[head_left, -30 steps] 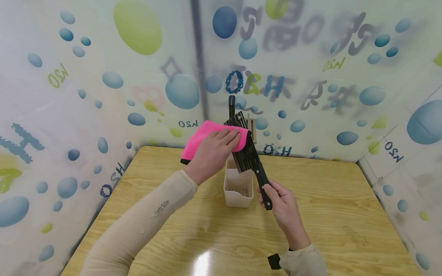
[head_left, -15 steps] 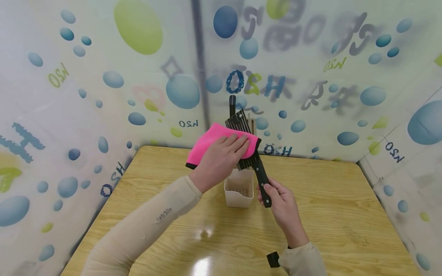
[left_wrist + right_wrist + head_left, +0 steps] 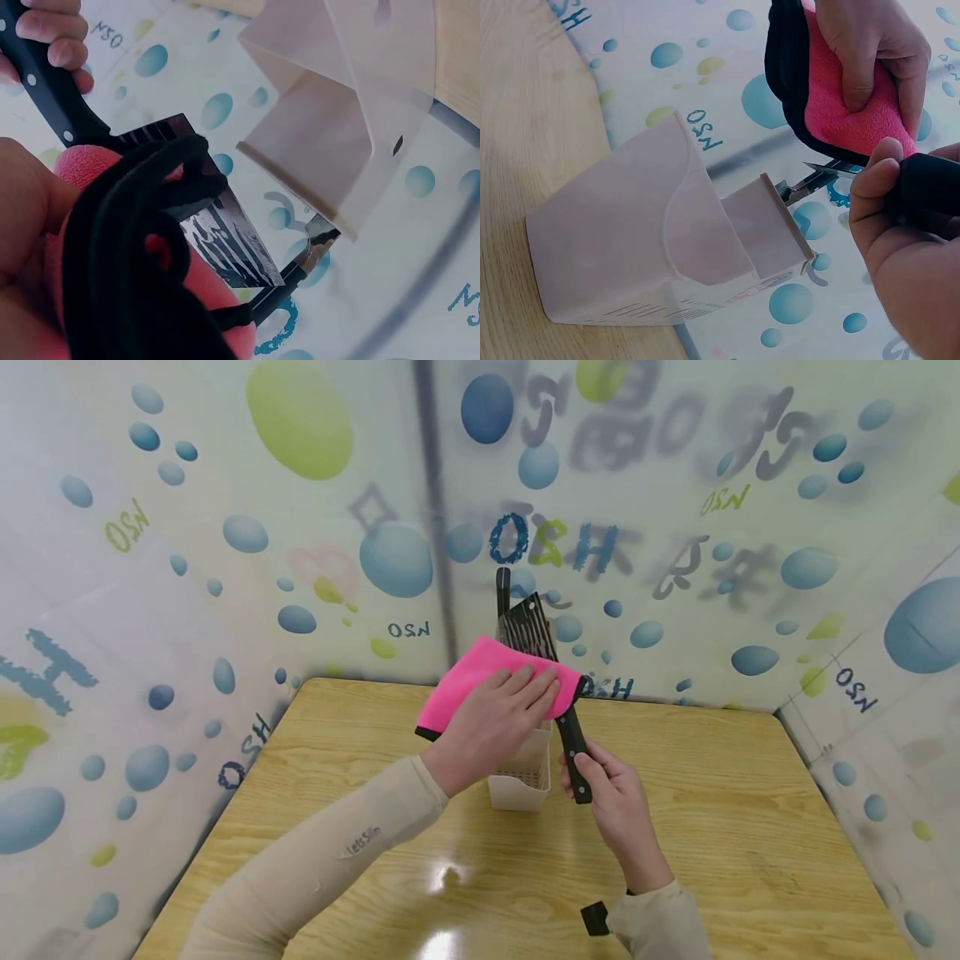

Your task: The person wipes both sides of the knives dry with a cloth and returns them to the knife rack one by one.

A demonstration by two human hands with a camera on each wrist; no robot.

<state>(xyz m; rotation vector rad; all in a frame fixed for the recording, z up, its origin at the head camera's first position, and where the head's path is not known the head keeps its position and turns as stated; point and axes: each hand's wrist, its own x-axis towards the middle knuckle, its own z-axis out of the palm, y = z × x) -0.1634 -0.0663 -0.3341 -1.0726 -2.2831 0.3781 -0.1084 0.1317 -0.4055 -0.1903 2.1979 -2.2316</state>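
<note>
In the head view my right hand (image 3: 618, 802) grips the black riveted handle of a cleaver (image 3: 528, 625), its broad dark blade marked with pale streaks and tilted up toward the back wall. My left hand (image 3: 498, 718) holds a pink cloth (image 3: 474, 670) with black edging over the blade, fingers laid flat on top. The right wrist view shows the left thumb on the underside of the cloth (image 3: 847, 124). Cloth covers the lower blade, and the upper part shows beyond it. In the left wrist view, the blade (image 3: 232, 240) sticks out past the cloth's black edging.
Below the hands a pale knife holder (image 3: 517, 795) with a slotted floor stands on the wooden table (image 3: 720, 810). A black-handled utensil (image 3: 503, 587) rises from its rear part. Patterned walls (image 3: 637, 510) close in the table's back and sides.
My left hand and the cloth have slid down and right along the blade toward the handle, baring more of the upper blade. The right hand keeps its grip, nearly still.
</note>
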